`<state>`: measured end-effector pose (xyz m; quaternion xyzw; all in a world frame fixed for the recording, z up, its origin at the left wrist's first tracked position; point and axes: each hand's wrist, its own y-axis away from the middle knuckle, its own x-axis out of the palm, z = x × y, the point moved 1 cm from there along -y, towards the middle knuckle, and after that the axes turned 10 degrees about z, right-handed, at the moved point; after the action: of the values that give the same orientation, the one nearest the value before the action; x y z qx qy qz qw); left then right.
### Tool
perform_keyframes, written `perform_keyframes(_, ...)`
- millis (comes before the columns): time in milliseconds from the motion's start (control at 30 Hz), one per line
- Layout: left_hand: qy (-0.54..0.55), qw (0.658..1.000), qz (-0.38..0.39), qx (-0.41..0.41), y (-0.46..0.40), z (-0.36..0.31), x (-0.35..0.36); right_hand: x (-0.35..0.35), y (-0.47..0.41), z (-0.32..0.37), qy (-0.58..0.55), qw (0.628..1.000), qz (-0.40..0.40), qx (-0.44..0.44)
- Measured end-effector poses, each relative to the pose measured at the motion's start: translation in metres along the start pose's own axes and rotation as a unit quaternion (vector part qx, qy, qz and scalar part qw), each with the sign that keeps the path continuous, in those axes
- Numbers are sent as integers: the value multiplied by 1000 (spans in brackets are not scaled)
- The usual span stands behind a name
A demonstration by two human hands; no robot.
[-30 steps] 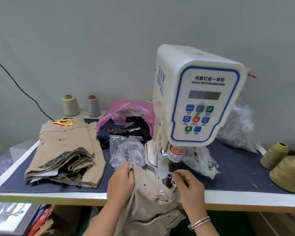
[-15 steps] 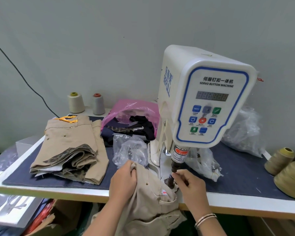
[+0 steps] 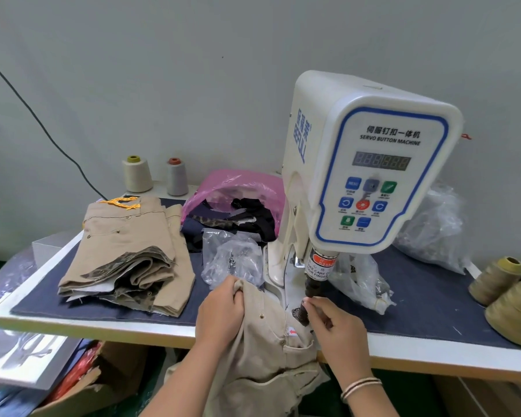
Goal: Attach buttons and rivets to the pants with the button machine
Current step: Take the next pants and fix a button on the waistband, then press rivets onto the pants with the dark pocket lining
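Blue cloth is covering the table (image 3: 433,296) at the bottom middle, where the pants (image 3: 268,332) are lying under the button machine (image 3: 370,164). Left hand (image 3: 220,314) is gripping bunched pants; right hand (image 3: 334,323) is pinching something tiny at the post. Fingers should be getting clear before pressing.

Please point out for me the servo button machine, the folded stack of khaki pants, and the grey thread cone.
servo button machine (image 3: 373,139): head view, on its front control panel.
folded stack of khaki pants (image 3: 127,236): head view, top layer's middle.
grey thread cone (image 3: 176,177): head view, on its wound body.

The white-edged surface (image 3: 109,325) carries a dark blue mat (image 3: 427,308). On it lie folded tan pants (image 3: 127,254), a pink bag (image 3: 238,188), clear bags (image 3: 232,260), the button machine (image 3: 367,164) and 4 thread cones (image 3: 137,174).
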<state>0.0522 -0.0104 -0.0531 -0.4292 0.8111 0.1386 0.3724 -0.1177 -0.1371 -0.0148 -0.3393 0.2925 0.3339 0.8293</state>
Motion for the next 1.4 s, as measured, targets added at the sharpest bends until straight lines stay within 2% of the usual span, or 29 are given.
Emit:
perform_keyframes(100,1,1000,-1,-5,0,0,0,-1,8,3,17,1000,-9,9)
perform_keyframes(167,4,1000,1,-7,0,0,0,0,19,3,-18,999,-24,33)
perform_keyframes(233,5,1000,1,-10,0,0,0,4,28,13,-58,998,-36,11)
perform_keyframes(367,12,1000,12,-19,-2,-1,1,25,9,67,-114,989,35,-86)
perform_keyframes(500,7,1000,18,-4,3,-3,-3,61,-58,111,-137,983,63,-105)
perform_keyframes(600,52,998,30,-21,4,-1,-4,92,-119,125,-145,984,88,-60)
perform_keyframes(700,60,998,30,-15,2,-2,-5,118,-179,118,-104,988,106,39)
perform_keyframes(800,54,998,26,-2,3,-4,-4,128,-217,87,8,985,81,151)
perform_keyframes(933,67,997,25,-4,2,-3,-4,135,-225,51,150,949,111,254)
perform_keyframes(1033,70,997,26,3,2,-4,-5,142,-222,47,196,939,130,249)
perform_keyframes(1167,68,997,13,16,3,-3,-5,144,-218,57,250,945,92,188)
perform_keyframes(1267,67,998,9,16,2,-2,-3,143,-218,68,202,958,107,174)
perform_keyframes(1400,63,998,11,14,2,-3,-4,128,-223,72,106,957,177,203)
